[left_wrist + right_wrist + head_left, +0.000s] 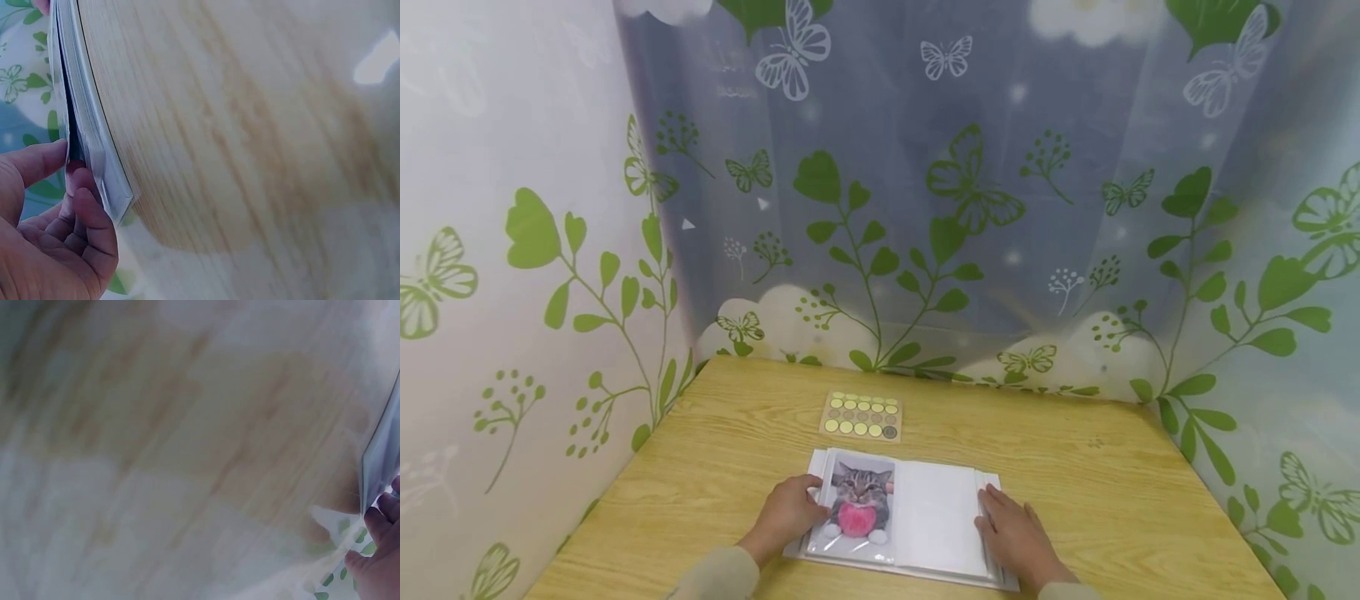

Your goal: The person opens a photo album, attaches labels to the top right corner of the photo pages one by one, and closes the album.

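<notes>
A photo album [938, 512] lies spread out on the table. Its left page shows a cat photo [859, 498] with a pink fluffy ball under the cat's chin; the right page is plain white. At the album's left edge my left hand [786, 512] pinches a page, thumb on top and index finger beneath. The left wrist view shows this pinched sheet [62, 100] lifted apart from the stack below it. My right hand [1018, 533] rests on the album's right edge with fingers extended. In the right wrist view, its fingertips [377, 524] are at the album's corner.
Beyond the album lies a small tan board [856, 417] with rows of round yellow and brownish pieces and one dark one. The wood-grain table [1112, 492] is enclosed by curtains [895, 108] printed with leaves and butterflies.
</notes>
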The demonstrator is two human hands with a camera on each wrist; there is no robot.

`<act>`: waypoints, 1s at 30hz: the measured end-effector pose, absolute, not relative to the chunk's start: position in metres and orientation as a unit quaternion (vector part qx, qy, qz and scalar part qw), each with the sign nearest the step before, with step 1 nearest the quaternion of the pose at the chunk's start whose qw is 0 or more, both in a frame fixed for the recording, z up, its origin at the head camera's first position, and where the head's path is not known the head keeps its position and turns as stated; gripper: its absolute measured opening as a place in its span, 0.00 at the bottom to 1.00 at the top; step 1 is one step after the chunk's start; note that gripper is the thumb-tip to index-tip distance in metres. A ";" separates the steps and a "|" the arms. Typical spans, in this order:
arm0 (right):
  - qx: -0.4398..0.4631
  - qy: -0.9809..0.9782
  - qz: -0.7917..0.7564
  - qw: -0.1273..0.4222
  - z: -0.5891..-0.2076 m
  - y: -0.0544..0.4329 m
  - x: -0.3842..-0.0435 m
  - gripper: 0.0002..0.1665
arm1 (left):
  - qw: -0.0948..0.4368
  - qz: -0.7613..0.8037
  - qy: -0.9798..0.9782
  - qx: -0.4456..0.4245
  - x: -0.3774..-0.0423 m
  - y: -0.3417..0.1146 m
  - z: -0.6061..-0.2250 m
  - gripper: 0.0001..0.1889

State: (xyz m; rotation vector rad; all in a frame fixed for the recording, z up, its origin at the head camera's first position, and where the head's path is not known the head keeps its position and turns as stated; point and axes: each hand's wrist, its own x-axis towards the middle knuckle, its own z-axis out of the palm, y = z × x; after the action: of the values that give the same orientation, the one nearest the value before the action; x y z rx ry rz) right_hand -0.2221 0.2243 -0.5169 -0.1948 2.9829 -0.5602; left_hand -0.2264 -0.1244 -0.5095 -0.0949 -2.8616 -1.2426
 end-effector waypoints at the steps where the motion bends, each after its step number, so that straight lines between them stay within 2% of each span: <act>1: -0.064 0.980 -0.182 0.051 -0.517 0.224 -0.223 0.31 | 0.012 -0.389 -0.921 -0.029 -0.227 -0.124 -0.509 0.26; 8: -0.076 0.983 -0.163 0.045 -0.518 0.224 -0.225 0.31 | 0.011 -0.319 -0.948 -0.017 -0.225 -0.124 -0.505 0.29; 16: -0.070 0.980 -0.183 0.042 -0.515 0.225 -0.226 0.29 | -0.004 -0.307 -0.951 -0.025 -0.227 -0.129 -0.500 0.29; 25: -0.090 0.981 -0.169 -0.035 -0.512 0.235 -0.232 0.28 | 0.017 -0.304 -0.952 -0.017 -0.241 -0.137 -0.495 0.20; 30: -0.104 0.978 -0.174 -0.043 -0.501 0.229 -0.240 0.28 | 0.038 -0.295 -0.955 -0.015 -0.256 -0.137 -0.492 0.20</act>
State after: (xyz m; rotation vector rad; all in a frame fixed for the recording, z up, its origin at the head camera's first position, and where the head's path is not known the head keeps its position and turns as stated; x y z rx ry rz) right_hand -0.2402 0.2290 -0.5008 -0.3354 3.1606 -0.5620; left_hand -0.2562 -0.1374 -0.4922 -0.0451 -2.9293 -0.9047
